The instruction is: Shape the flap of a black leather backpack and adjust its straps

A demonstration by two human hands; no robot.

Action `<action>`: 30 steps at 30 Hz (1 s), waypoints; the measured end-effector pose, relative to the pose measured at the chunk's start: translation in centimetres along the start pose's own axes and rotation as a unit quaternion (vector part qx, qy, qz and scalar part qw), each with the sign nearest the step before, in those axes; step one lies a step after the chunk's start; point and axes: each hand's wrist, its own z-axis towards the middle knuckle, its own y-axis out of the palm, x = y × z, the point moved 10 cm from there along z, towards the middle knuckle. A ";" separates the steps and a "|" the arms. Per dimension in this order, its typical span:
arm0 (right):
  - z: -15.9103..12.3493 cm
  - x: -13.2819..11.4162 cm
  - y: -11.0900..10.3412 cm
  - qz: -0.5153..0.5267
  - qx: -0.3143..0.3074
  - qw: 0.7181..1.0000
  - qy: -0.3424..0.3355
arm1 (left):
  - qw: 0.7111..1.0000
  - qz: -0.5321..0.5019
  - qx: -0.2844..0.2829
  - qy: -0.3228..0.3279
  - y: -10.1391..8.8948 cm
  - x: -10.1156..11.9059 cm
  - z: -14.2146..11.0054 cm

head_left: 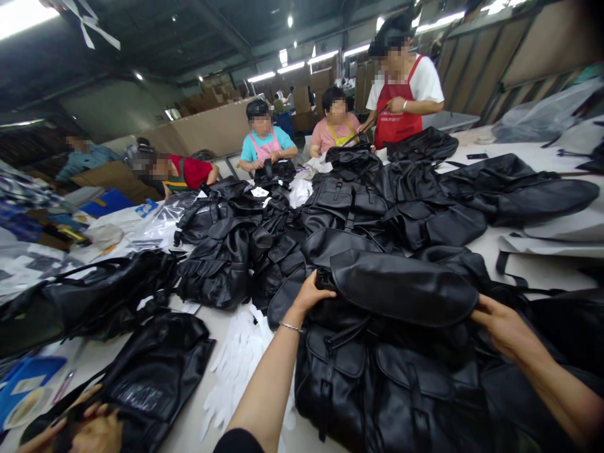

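Observation:
A black leather-look backpack (415, 384) with buckled front pockets lies in front of me, its rounded flap (401, 286) raised toward the far side. My left hand (311, 297) is closed on the backpack near the left end of the flap, thumb on the near side and fingers partly hidden. At the flap's right end, my right hand (500, 324) grips the edge, with some fingertips out of sight behind it. White gloves (238, 371) lie in a pile left of the backpack, beside my left forearm.
Many black bags (349, 201) are heaped across the table (195, 393). At lower left, another person's hands (97, 431) work at a black bag (160, 377) near a blue tray (35, 377). Several people stand or sit along the far side. Clear plastic (542, 116) lies at far right.

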 end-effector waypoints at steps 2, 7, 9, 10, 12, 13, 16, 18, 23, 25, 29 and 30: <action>0.1 0.1 -0.4 -0.007 0.006 1.000 0.002 | 0.997 -0.067 -0.019 -0.018 0.5 -0.2 -0.2; 0.3 -0.9 -0.4 -0.099 0.006 0.992 -0.076 | 0.993 -0.077 0.067 -0.055 -0.7 -2.7 0.0; -0.3 -2.7 0.1 -0.177 0.024 0.972 -0.150 | 0.989 -0.029 0.130 -0.062 -1.5 -3.4 0.6; -0.9 -3.6 0.4 -0.228 0.036 0.955 -0.186 | 0.985 0.001 0.162 -0.064 -1.9 -3.5 0.8; -2.2 -5.2 1.4 -0.325 0.051 0.912 -0.245 | 0.973 0.068 0.210 -0.063 -2.6 -3.2 1.3; -2.8 -5.7 2.0 -0.361 0.050 0.893 -0.265 | 0.968 0.100 0.225 -0.059 -2.8 -2.8 1.4; -4.2 -5.9 3.5 -0.411 0.033 0.862 -0.295 | 0.954 0.174 0.239 -0.043 -3.0 -1.6 1.4; -4.6 -5.4 3.7 -0.431 0.043 0.855 -0.284 | 0.948 0.208 0.240 -0.039 -3.1 -1.0 1.2; -4.0 -5.8 2.4 -0.430 0.095 0.865 -0.240 | 0.944 0.247 0.217 -0.035 -3.3 -0.3 1.1; -2.7 -5.5 1.6 -0.407 0.081 0.886 -0.207 | 0.942 0.262 0.209 -0.031 -3.2 -0.1 1.1; -0.9 -4.2 0.9 -0.326 0.038 0.932 -0.154 | 0.919 0.317 0.231 0.030 -2.9 2.0 0.0; -1.3 -4.5 1.0 -0.314 0.054 0.933 -0.170 | 0.915 0.317 0.244 0.059 -2.7 2.8 -0.6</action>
